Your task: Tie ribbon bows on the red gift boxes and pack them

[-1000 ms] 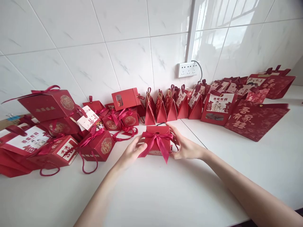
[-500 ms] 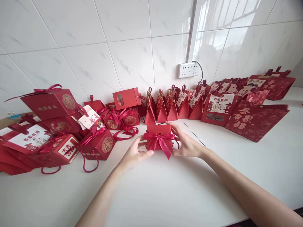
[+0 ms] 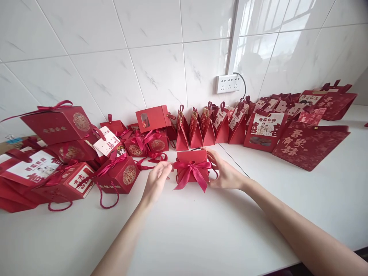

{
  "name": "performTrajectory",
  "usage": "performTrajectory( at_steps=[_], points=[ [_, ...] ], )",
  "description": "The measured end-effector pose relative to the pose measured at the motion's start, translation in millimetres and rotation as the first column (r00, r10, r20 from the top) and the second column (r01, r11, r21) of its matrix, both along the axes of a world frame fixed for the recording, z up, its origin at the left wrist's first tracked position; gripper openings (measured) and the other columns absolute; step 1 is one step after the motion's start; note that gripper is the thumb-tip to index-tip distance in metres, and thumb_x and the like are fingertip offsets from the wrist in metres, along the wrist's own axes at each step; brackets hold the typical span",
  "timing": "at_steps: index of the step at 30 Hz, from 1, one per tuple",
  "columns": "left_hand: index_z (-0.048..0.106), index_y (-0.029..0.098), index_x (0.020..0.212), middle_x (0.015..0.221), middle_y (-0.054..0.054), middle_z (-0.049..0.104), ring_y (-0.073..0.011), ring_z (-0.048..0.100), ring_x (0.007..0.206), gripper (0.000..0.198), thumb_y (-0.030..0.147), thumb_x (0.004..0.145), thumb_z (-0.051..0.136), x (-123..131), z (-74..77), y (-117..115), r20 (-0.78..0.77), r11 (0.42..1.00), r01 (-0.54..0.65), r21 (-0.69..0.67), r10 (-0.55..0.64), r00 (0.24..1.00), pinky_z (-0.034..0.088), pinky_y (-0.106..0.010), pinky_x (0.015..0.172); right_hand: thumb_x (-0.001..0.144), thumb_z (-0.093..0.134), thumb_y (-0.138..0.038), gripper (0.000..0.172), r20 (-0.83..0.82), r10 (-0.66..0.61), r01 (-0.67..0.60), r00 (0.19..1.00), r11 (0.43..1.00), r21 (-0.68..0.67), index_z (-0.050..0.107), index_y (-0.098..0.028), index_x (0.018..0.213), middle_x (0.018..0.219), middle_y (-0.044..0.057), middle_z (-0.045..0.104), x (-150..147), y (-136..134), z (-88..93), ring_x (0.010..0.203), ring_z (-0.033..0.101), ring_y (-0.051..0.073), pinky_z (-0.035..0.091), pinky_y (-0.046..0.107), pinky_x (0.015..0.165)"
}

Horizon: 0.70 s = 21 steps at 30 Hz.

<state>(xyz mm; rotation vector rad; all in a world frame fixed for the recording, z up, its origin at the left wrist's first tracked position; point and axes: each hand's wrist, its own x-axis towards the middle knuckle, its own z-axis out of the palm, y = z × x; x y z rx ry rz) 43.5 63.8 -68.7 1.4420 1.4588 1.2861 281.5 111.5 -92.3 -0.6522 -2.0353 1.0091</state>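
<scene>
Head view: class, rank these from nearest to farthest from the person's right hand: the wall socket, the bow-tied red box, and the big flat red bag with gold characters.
1. The bow-tied red box: touching the right hand, just to its left.
2. The big flat red bag: lying on the counter to the right.
3. The wall socket: up on the tiled wall behind.

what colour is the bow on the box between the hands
Red, a satin ribbon bow on the matching red box; head view.

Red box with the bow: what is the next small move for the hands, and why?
Probably close the left hand back onto the red box: its fingertips only touch the bow loop at the left, while the right hand alone grips the box's right side on the white counter.
</scene>
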Motion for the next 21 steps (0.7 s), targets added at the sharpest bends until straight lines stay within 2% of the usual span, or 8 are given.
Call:
performTrajectory(
  at_steps=[4, 6, 8, 11, 13, 15, 18, 21],
  points=[
    [0.059, 0.018, 0.080, 0.076, -0.003, 0.067, -0.0180, 0.065, 0.076, 0.032, 0.049, 0.073, 0.064, 11, -0.2, -8, -0.016, 0.991, -0.072, 0.110, 0.074, 0.997, 0.051, -0.029, 0.069, 0.063, 0.062, -0.008, 0.092, 0.009, 0.007, -0.007, 1.000, 1.000, 0.018, 0.022, -0.032, 0.142, 0.144, 0.012, 0.037, -1, -1, 0.4, 0.128, 0.047, 0.024, 0.047, 0.043, 0.100],
    [0.058, 0.019, 0.077, 0.073, -0.001, 0.066, -0.0151, 0.063, 0.070, 0.024, 0.042, 0.078, 0.063, 14, -2.8, -11, -0.087, 0.967, -0.093, 0.238, 0.116, 0.989, 0.050, -0.027, 0.067, 0.064, 0.063, -0.008, 0.091, 0.012, 0.009, -0.009, 1.000, 0.999, 0.032, 0.022, -0.032, 0.142, 0.145, 0.012, 0.037, -1, -1, 0.5, 0.128, 0.047, 0.024, 0.046, 0.043, 0.100],
    [0.057, 0.019, 0.075, 0.070, 0.001, 0.063, -0.0123, 0.059, 0.067, 0.016, 0.032, 0.082, 0.062, 17, -5.4, -14, -0.226, 0.894, -0.046, 0.447, 0.162, 0.961, 0.049, -0.024, 0.065, 0.065, 0.063, -0.008, 0.091, 0.017, 0.010, -0.011, 1.000, 0.999, 0.038, 0.021, -0.032, 0.142, 0.145, 0.012, 0.038, -1, -1, 0.4, 0.129, 0.047, 0.024, 0.046, 0.044, 0.101],
    [0.055, 0.020, 0.076, 0.067, 0.003, 0.059, -0.0103, 0.054, 0.063, 0.011, 0.018, 0.085, 0.061, 23, -8.0, -19, -0.439, 0.705, 0.171, 0.688, 0.217, 0.872, 0.047, -0.023, 0.063, 0.064, 0.063, -0.008, 0.093, 0.015, 0.008, -0.008, 1.000, 0.999, 0.032, 0.019, -0.031, 0.143, 0.146, 0.013, 0.037, -1, -1, 0.0, 0.132, 0.045, 0.026, 0.044, 0.045, 0.103],
    [0.055, 0.019, 0.078, 0.067, 0.003, 0.059, -0.0103, 0.053, 0.062, 0.011, 0.013, 0.085, 0.062, 28, -9.2, -22, -0.524, 0.616, 0.284, 0.735, 0.250, 0.814, 0.045, -0.024, 0.062, 0.064, 0.064, -0.008, 0.094, 0.017, 0.005, -0.005, 1.000, 1.000, 0.022, 0.018, -0.031, 0.144, 0.147, 0.013, 0.035, -1, -1, -0.3, 0.133, 0.043, 0.027, 0.044, 0.047, 0.104],
    [0.055, 0.019, 0.080, 0.068, 0.002, 0.059, -0.0106, 0.053, 0.063, 0.011, 0.012, 0.085, 0.063, 32, -10.4, -24, -0.563, 0.570, 0.339, 0.749, 0.277, 0.779, 0.045, -0.025, 0.062, 0.064, 0.064, -0.008, 0.095, 0.022, 0.003, -0.003, 1.000, 1.000, 0.017, 0.018, -0.031, 0.144, 0.148, 0.014, 0.035, -1, -1, -0.6, 0.135, 0.041, 0.027, 0.043, 0.047, 0.104],
    [0.054, 0.019, 0.081, 0.066, 0.003, 0.058, -0.0105, 0.054, 0.062, 0.012, 0.011, 0.084, 0.063, 35, -11.6, -26, -0.579, 0.538, 0.374, 0.756, 0.282, 0.765, 0.043, -0.025, 0.061, 0.064, 0.066, -0.008, 0.096, 0.032, 0.000, -0.001, 0.999, 1.000, 0.025, 0.018, -0.031, 0.144, 0.148, 0.014, 0.034, -1, -2, -0.7, 0.136, 0.040, 0.028, 0.043, 0.048, 0.104],
    [0.054, 0.018, 0.081, 0.066, 0.003, 0.058, -0.0103, 0.053, 0.061, 0.012, 0.011, 0.084, 0.063, 35, -11.1, -26, -0.573, 0.534, 0.368, 0.761, 0.288, 0.767, 0.043, -0.025, 0.061, 0.065, 0.066, -0.009, 0.095, 0.038, 0.001, -0.002, 0.999, 0.999, 0.041, 0.018, -0.032, 0.144, 0.148, 0.013, 0.035, -1, -1, -0.5, 0.136, 0.039, 0.028, 0.044, 0.048, 0.103]
  ],
)
